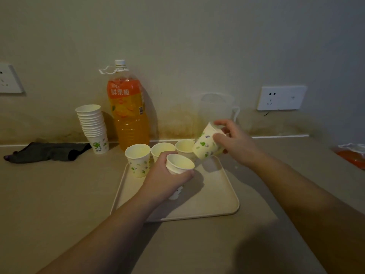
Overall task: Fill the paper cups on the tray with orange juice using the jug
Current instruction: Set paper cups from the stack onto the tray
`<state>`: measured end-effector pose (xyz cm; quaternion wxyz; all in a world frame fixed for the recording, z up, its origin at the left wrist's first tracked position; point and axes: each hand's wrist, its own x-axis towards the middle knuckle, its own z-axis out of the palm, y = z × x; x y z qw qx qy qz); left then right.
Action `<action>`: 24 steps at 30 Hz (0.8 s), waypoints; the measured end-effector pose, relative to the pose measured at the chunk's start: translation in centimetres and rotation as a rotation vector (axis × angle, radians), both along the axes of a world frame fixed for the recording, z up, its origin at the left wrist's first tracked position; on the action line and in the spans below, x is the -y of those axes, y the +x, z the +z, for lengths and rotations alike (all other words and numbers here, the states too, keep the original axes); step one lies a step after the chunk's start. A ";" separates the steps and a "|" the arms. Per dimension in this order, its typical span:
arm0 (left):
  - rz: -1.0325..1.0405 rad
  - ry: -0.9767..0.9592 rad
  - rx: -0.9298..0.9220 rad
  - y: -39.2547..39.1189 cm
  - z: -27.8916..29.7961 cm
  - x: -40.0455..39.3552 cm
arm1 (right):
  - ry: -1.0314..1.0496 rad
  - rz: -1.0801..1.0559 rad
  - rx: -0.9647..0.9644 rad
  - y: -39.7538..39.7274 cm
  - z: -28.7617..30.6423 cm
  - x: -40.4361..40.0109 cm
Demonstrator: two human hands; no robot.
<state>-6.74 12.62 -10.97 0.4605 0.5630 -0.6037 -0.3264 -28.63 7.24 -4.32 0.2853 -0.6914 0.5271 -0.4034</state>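
Observation:
A cream tray (217, 202) lies on the counter with three empty white paper cups (138, 160) printed in green along its far edge. My left hand (164, 178) grips a fourth empty cup (178, 164) above the tray's middle. My right hand (235, 141) holds a tilted paper cup (205, 144) over the tray's far right corner. A clear empty jug (215, 107) stands by the wall behind it. A large orange juice bottle (127, 107) with a white cap stands behind the cups.
A tall stack of paper cups (92, 125) stands left of the bottle. A dark cloth (47, 152) lies at far left. An orange packet (351, 155) sits at the right edge. Wall sockets (281, 97) are above the counter.

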 end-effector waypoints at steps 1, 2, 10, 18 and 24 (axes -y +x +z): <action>0.002 -0.008 -0.030 0.0 -0.1 -0.1 | -0.004 -0.047 -0.081 -0.4 -0.2 0.5; 0.000 -0.010 -0.061 0.0 -0.3 0.0 | -0.007 -0.093 -0.174 -0.6 -0.4 0.8; -0.054 0.027 -0.173 0.6 -1.3 -0.1 | 0.056 -0.122 -0.416 0.2 -2.5 1.4; -0.082 0.025 -0.229 1.1 -1.6 0.1 | 0.056 -0.127 -0.469 1.3 -2.9 2.2; -0.092 0.060 -0.231 1.6 -1.7 -0.1 | 0.044 -0.084 -0.526 1.6 -2.5 1.3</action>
